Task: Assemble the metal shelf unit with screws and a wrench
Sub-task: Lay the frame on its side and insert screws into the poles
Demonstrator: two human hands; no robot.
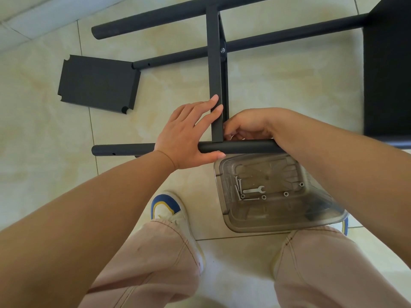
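The dark metal shelf frame lies on the tiled floor, its round legs joined by a flat shelf panel [215, 63] standing on edge. My left hand [191, 132] lies with straight fingers against the panel's lower end, thumb under the near leg [240, 147]. My right hand [246, 124] is curled at the joint of panel and near leg; what its fingertips hold is hidden. A bolt [222, 50] sits in the panel at the middle leg. A small flat wrench [254, 190] and several screws [238, 187] and nuts lie in a clear plastic bin [278, 225].
A loose dark shelf panel [97, 83] lies flat on the floor to the left. A large black shelf section [389, 70] fills the right edge. My feet in white, blue and yellow shoes [169, 210] stand either side of the bin.
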